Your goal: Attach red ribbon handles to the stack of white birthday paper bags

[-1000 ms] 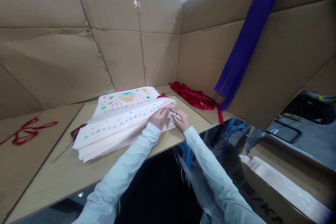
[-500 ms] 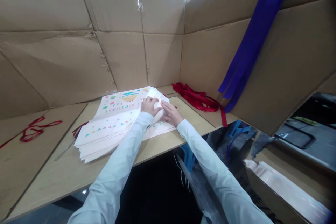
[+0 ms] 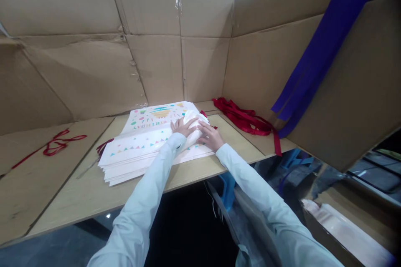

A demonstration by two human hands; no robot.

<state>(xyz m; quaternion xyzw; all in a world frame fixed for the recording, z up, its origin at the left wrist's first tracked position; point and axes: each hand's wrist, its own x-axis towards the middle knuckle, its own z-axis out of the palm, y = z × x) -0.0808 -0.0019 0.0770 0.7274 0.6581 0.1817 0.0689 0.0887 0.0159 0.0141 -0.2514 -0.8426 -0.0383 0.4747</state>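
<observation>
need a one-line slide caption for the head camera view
Left hand and right hand on bunched white material atop stacked BIRTHDAY-printed sheets, red ribbon lying nearby.

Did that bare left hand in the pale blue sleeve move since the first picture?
Yes: against the brown cardboard corner, the bare left hand has moved left and a little forward.

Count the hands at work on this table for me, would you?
2: the left hand and the right hand, both on the bunched white material over the right part of the printed stack. Neither is wholly hidden.
</observation>
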